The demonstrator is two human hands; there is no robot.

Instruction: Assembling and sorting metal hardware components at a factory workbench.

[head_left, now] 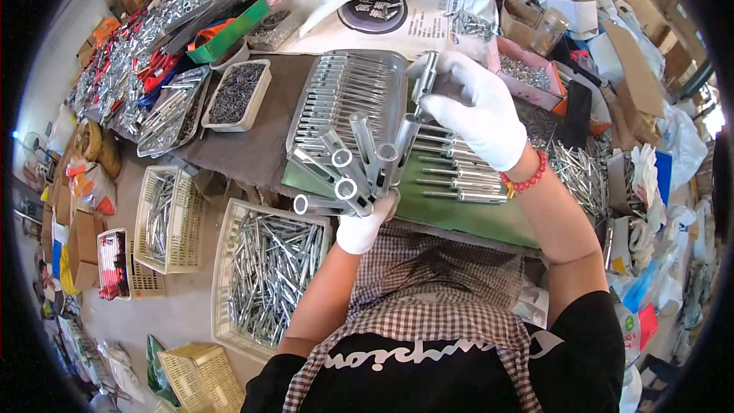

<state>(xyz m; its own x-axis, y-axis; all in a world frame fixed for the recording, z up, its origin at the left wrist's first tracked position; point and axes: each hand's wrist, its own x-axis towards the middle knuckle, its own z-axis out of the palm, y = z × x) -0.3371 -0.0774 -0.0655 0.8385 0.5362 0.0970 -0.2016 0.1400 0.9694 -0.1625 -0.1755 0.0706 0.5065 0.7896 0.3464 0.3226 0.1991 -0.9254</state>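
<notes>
At the center of the clock, which is set on the wearer's gloved left hand (365, 229) with twelve pointing away from the body: the fingers are closed around the lower ends of a bunch of metal tubes (368, 151), whose open ends fan from nine o'clock round to one. Between one and two o'clock, the gloved right hand (478, 111) pinches a single metal tube (427, 76) between thumb and fingers, above the right edge of the bunch; whether this tube touches those below cannot be told. A red beaded bracelet (534, 173) circles the right wrist.

Next outward, toward two o'clock, a row of slim metal pieces (459, 172) lies on a green mat (451, 218). At twelve o'clock, a gray metal tray (398, 82) bears further metal pieces in closely set rows. Between ten and eleven, a cream tub (228, 128) holds small dark parts. Farther off on that side rises a heap of shiny metal hardware (115, 80), with a green bin (229, 42) at eleven. A white sack (440, 0) lies beyond the tray, near twelve; a pink box (539, 97) of small parts stands between one and two. At eight o'clock, below table level, a large cream crate (220, 291) holds jumbled metal rods; a smaller cream crate (186, 229) stands at nine.
</notes>
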